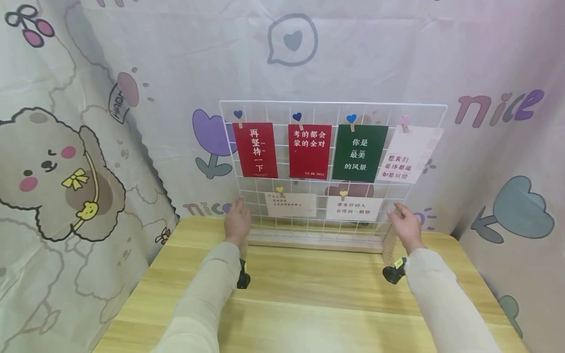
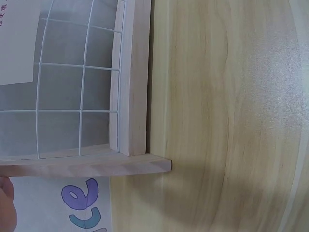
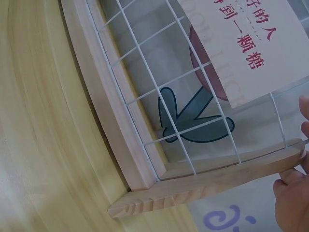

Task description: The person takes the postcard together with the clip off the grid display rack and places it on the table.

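Observation:
A white wire grid panel (image 1: pixel 333 104) stands upright in a pale wooden stand (image 1: pixel 314 245) on the table. Wooden heart clips in blue, pink and yellow fix several cards to it: red cards (image 1: pixel 310 152), a green card (image 1: pixel 360 153) and white cards (image 1: pixel 354 210). My left hand (image 1: pixel 237 221) grips the stand's left side post (image 2: pixel 87 166); its fingers are mostly hidden in the left wrist view. On the opposite side, my right hand (image 1: pixel 405 225) holds the right side post (image 3: pixel 212 186) between thumb and fingers, near its upper end.
The wood-grain table (image 1: pixel 309 299) extends from the stand towards me. Behind it hangs a printed cloth (image 1: pixel 379 54) with hearts, tulips and letters, and the cloth also covers both sides. A black wrist camera (image 1: pixel 394 271) sits under my right wrist.

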Demonstrator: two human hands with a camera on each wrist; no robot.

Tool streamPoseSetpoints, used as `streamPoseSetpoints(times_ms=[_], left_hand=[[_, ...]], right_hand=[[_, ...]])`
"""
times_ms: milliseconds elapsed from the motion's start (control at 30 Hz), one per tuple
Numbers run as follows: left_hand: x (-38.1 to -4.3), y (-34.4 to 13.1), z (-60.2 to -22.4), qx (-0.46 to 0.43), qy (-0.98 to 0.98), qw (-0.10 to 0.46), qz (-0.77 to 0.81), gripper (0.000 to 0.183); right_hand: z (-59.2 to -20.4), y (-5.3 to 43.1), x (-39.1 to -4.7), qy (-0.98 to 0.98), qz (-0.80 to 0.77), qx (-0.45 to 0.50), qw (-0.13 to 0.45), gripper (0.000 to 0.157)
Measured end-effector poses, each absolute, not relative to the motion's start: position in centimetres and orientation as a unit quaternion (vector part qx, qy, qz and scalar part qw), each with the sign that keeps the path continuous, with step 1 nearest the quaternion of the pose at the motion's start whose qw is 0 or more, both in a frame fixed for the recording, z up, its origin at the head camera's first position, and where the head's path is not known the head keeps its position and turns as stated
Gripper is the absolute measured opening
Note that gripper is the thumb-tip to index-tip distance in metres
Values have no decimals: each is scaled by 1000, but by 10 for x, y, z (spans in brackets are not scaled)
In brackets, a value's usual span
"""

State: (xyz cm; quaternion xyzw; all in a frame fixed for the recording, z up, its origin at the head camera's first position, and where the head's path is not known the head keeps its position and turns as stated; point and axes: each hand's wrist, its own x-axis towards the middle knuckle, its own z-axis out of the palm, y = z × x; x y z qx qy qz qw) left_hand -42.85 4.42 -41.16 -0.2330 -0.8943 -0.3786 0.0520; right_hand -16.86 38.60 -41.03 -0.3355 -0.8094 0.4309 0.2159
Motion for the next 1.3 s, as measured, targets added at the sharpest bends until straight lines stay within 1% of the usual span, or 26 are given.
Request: streamPoseSetpoints(times_ms=[400,633,767,933,1033,1300], left_hand=[[-429,41,-405,-235,-900,40,-364,49],[-429,36,-399,-271,-893,38,-358,49],[-427,34,-395,-275,-891,15,-360,52],[-423,30,-393,-272,-887,-16,-373,57],[-421,26,-391,-273,-881,-20,-386,58],[-421,19,-382,-249,-866,-45,-431,53]], right_hand=[[-404,386,-168,-820,430,-325,195,72],[-402,384,-166,-823,428,-321,189,75],[-401,381,-159,-823,435,-310,193,79],[-403,376,-151,-830,424,-309,191,77],[-402,373,-149,-831,417,-317,184,78],[-392,362,-148,-838,407,-323,167,77]])
